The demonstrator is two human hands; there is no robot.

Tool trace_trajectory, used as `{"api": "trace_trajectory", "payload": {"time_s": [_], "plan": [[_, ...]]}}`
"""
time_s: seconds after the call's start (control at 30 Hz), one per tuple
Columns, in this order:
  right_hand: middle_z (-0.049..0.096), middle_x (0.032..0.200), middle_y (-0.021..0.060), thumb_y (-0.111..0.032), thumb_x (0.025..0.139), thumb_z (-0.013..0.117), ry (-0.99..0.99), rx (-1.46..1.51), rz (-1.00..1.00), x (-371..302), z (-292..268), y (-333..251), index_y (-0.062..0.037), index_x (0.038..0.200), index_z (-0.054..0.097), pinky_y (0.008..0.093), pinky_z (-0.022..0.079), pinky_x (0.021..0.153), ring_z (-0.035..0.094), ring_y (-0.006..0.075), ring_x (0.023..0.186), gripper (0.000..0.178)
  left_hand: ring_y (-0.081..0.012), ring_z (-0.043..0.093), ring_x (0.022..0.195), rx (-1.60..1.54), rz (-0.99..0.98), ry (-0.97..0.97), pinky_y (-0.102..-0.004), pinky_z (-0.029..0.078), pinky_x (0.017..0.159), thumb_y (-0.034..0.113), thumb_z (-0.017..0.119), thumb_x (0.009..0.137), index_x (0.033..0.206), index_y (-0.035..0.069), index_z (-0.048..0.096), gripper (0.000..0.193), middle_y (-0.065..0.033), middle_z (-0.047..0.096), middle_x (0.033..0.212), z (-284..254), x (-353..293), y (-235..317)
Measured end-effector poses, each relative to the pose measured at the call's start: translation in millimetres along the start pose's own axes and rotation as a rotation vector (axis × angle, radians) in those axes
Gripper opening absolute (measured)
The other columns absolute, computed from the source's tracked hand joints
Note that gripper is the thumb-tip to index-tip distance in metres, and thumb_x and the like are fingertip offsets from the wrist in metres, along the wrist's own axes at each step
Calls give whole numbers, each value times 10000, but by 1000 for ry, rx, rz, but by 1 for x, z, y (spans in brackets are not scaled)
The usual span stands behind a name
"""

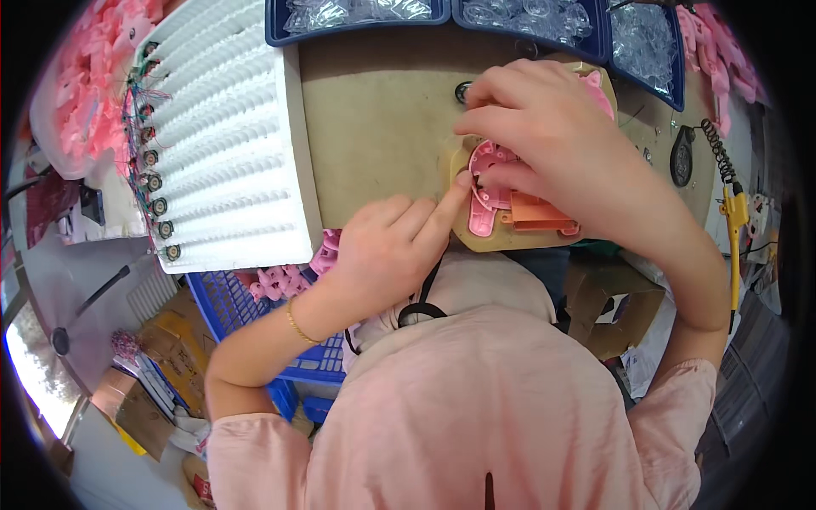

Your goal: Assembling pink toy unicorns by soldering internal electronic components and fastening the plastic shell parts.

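A pink plastic toy shell (482,223) lies hollow side up in a tan board fixture (501,243), with an orange-red rectangular piece (541,212) in its lower part. My left hand (393,238) comes in from the left, index fingertip pressed on the shell's left edge; its other fingers are curled and its thumb is hidden. Over the shell arches my right hand (544,127), thumb reaching inside and other fingers spread apart above it. Near those fingers sits a small round black speaker (463,92). Another pink part (598,92) shows past the right hand, which covers much of the fixture.
To the left stands a white foam tray (229,144) with wired round speakers along its far-left side. Blue bins (361,32) of clear plastic parts line the back. A blue basket (223,310) with pink parts sits below the table edge. A coiled cord (719,151) hangs right.
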State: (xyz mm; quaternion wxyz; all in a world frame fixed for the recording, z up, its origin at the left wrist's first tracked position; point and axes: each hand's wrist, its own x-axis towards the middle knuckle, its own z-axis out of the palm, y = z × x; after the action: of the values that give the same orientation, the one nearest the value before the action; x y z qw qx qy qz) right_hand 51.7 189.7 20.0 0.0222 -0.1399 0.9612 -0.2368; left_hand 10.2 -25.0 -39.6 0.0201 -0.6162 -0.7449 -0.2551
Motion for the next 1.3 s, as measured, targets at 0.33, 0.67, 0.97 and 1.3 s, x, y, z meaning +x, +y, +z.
{"api": "trace_trajectory", "payload": {"time_s": [0.33, 0.67, 0.97, 1.3], "plan": [[584, 896, 72, -213, 684, 702, -575, -101, 122, 37, -14, -2, -51, 882, 612, 363, 375, 881, 541, 232, 931, 272, -140, 479, 553, 147, -100, -181, -249, 407, 501, 53, 566, 616, 1241, -30, 529, 631, -9, 458, 613, -14, 11, 26], [561, 986, 92, -140, 756, 673, 85, 392, 563, -73, -46, 8, -23, 899, 616, 346, 427, 816, 570, 235, 878, 193, -265, 523, 643, -274, -264, 51, -369, 417, 641, 101, 670, 732, 983, 43, 633, 260, -58, 545, 693, -41, 66, 5], [527, 839, 66, -32, 760, 618, 205, 464, 421, -104, -22, -26, -27, 792, 577, 270, 441, 635, 551, 164, 736, 52, -190, 595, 816, -837, -592, -12, -330, 464, 736, 79, 639, 805, 925, 4, 602, 146, -63, 629, 846, -2, 105, 8], [607, 829, 27, -129, 829, 636, 469, 1044, 689, -57, -23, 3, 3, 914, 609, 237, 461, 622, 569, 96, 736, 159, -122, 629, 874, -1285, -781, -21, -235, 491, 777, 68, 586, 886, 1064, -35, 610, 207, -86, 669, 934, -4, 97, 9]]}}
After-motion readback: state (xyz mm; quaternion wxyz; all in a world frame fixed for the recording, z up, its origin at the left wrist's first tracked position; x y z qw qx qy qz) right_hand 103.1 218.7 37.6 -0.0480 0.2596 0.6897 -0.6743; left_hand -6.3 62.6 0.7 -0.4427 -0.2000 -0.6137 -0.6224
